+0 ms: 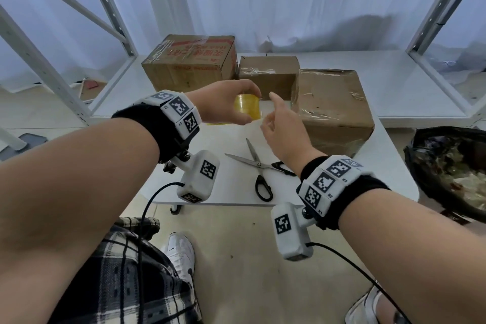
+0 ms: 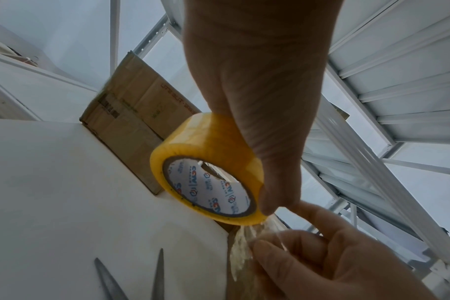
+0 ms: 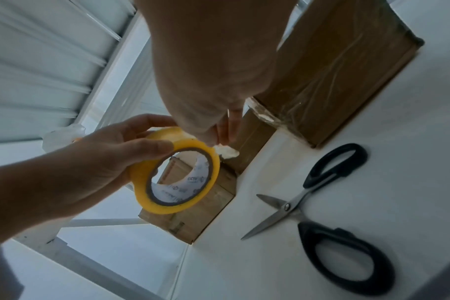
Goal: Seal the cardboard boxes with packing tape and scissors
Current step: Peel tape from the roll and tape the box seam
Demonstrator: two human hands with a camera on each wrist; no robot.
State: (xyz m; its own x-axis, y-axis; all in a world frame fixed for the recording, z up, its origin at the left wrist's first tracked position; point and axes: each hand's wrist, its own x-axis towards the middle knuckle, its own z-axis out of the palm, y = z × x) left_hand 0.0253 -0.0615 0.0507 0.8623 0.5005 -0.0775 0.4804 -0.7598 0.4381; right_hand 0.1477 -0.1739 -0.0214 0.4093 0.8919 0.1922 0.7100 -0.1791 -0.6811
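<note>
above the white bench [image 1: 342, 181], near its middle, your left hand [image 1: 223, 102] holds the yellow roll of clear packing tape [image 1: 247, 110] in the air, fingers over the top of the roll and thumb curled under its rim. your right hand [image 1: 282, 130] is just beside the roll, thumb and fingertips pinching the loose clear tape end [image 2: 247, 243], which shows in the left wrist view as a short crinkled film coming off the roll's lower edge.

step in hand, by my reading: starting a strip. only a short length is free and nothing is laid on cardboard yet.

three brown cardboard boxes stand at the far side of the bench: a large printed box [image 1: 189, 60] at left, a small plain box [image 1: 268, 73] in the middle, a large box with wrinkled clear film [image 1: 334, 108] at right, closest to your hands. all carry some old tape; i cannot tell which seams lack sealing.

black-handled steel scissors [image 1: 259, 168] lie with blades spread on the bench, below and between your hands, untouched.

next move likely calls for pulling your hands apart to draw out a longer strip, keeping it taut and flat so it doesn't fold onto itself, then pressing the free end onto a box seam. the scissors are in reach of the right hand for the cut.
</note>
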